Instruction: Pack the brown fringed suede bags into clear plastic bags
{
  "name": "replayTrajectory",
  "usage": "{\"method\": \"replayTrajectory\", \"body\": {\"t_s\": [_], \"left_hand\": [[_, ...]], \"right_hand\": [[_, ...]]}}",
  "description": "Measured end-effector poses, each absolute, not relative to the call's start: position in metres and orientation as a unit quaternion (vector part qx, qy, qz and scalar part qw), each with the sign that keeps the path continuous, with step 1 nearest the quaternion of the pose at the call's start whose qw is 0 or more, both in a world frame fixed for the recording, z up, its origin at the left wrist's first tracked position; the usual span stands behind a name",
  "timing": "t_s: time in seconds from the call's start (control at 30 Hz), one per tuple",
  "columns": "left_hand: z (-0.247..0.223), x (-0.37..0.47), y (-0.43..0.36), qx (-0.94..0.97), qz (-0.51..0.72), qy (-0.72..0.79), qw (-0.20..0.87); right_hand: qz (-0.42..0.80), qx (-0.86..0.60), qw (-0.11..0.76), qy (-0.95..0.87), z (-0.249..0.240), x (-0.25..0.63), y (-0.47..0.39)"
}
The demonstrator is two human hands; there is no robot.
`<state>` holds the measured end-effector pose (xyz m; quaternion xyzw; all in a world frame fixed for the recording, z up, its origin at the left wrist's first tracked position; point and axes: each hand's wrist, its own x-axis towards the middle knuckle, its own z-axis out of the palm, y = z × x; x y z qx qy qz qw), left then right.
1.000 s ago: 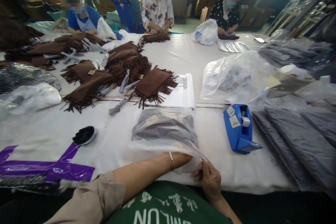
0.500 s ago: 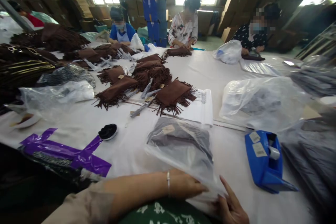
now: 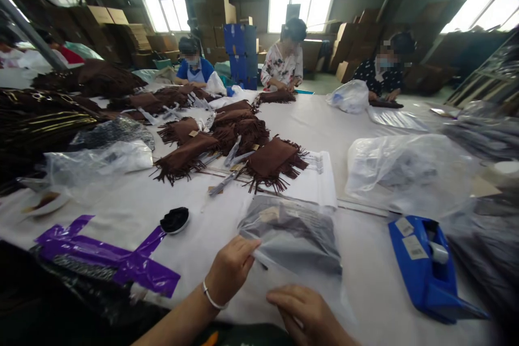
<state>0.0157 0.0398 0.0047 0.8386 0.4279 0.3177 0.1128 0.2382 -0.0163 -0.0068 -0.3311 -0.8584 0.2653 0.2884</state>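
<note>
At the near side of the white-covered table (image 3: 373, 270), directly before the wearer: clear plastic bag (image 3: 302, 265) lying flat, just beyond the near edge, with dark folded item (image 3: 298, 230) inside. Judged done: insertion, with the contents seated toward the far end of the bag. Judged not yet done: closing of the near end, with slack film there and no tape to be seen on it. Left hand (image 3: 233, 267) at the bag's left side, fingers narrow and curved against the film; impossible to tell whether pinching or only pressing. Right hand (image 3: 304, 308) low over the near end, fingers straight and close together, thumb partly hidden; contact with the film, or a hold on it, not determinable. As to appearance: bag translucent, creased and hazy, roughly rectangular; contents greyish-dark through the film, with a faint paler patch (image 3: 270, 214) toward the far left. Blue tape dispenser (image 3: 424, 267) to the right, apart from the bag. Brown fringed pieces (image 3: 273, 158) beyond, outside the bag.
</note>
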Motion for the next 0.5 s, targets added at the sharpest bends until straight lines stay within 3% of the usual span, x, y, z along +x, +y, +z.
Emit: {"method": "replayTrajectory", "body": {"t_s": [0.13,0.3,0.5], "left_hand": [[0.008,0.013,0.034,0.848,0.338,0.397,0.094],[-0.017,-0.010,0.030,0.878,0.224,0.418,0.059],[-0.050,-0.037,0.018,0.914,0.181,0.344,0.112]], "right_hand": [[0.184,-0.485,0.241,-0.820,-0.033,0.189,0.019],[0.126,-0.477,0.221,-0.841,-0.075,0.163,0.047],[0.119,-0.415,0.185,-0.883,-0.094,0.206,0.075]]}}
